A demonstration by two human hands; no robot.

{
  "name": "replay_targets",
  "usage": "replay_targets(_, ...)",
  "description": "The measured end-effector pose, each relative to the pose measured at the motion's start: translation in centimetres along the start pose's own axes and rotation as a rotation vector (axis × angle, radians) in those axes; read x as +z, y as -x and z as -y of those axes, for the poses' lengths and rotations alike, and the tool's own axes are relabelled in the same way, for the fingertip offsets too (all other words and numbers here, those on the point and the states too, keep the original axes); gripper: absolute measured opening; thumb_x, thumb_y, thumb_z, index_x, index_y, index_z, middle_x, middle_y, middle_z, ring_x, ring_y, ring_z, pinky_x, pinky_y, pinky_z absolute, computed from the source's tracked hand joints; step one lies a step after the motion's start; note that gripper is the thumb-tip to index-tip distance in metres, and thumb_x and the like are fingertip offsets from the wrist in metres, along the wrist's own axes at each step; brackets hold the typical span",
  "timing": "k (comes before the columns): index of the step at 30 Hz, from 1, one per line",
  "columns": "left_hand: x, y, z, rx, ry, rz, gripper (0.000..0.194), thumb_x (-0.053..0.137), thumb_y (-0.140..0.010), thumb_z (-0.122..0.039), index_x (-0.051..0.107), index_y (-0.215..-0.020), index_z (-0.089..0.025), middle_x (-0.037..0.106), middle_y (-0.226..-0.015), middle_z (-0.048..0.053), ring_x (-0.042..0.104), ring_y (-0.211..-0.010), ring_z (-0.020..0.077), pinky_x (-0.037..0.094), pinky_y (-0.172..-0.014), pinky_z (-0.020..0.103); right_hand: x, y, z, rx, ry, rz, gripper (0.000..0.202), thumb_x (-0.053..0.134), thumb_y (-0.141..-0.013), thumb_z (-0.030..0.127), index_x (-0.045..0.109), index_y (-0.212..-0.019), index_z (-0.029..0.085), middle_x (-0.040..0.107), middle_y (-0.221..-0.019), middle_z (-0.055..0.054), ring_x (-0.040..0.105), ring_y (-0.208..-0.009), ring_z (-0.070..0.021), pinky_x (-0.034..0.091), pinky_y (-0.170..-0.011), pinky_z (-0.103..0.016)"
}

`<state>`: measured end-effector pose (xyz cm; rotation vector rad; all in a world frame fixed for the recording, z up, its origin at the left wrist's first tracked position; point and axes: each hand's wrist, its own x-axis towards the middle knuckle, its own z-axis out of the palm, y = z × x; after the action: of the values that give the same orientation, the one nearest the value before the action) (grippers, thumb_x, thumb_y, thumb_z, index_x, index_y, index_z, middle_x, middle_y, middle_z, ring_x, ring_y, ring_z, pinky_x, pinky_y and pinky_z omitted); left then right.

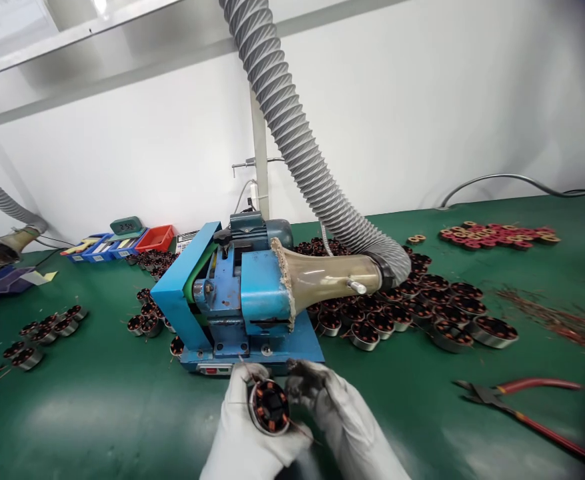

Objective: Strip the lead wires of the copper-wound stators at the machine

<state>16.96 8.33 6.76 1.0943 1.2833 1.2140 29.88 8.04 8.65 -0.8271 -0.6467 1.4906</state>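
In a white glove, my left hand (242, 433) is wrapped round a round stator (271, 407) with a silver rim, black inside and copper windings. Thin copper wires stick out from its top and lower right. My right hand (335, 410), gloved with dark-stained fingertips, is at the stator's right side, its fingers bent together; whether they pinch a wire is too small to tell. Just beyond both hands stands a blue belt-driven machine (265, 287) with a motor and a cloudy, tan funnel (335, 280).
A grey hose (292, 127) rises from the funnel. Many stators (365, 333) lie right of the machine, others (47, 330) left. Red-handled pliers (492, 397) and loose copper wires (562, 320) lie right. Red rings (492, 235) and a red bin (156, 238) are farther back.
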Motion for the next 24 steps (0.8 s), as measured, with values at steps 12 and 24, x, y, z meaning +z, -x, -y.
replay_targets(12,-0.1,2.2,-0.6,0.025,0.003,0.024,0.061,0.071,-0.051,-0.015,0.046,-0.105,-0.026,0.059,-0.09,0.001,0.058,-0.069,0.014,0.048,-0.061,0.025,1.1,-1.1,1.9,0.043,-0.253,-0.159,0.024,0.082,-0.053,0.033,0.065,-0.063,0.018,0.055,-0.049,0.005,0.043,-0.041,-0.0055,0.036,-0.04,-0.016)
replay_targets(24,0.8,2.2,-2.2,0.41,-0.288,0.036,0.038,0.063,-0.059,-0.012,0.051,-0.093,-0.023,0.05,-0.096,0.004,0.056,-0.083,0.0176,0.051,-0.074,0.031,2.0,-2.7,2.1,-0.068,-0.261,-0.231,0.026,0.085,-0.044,0.03,0.07,-0.064,0.02,0.065,-0.06,0.003,0.054,-0.054,-0.0085,0.045,-0.055,-0.018)
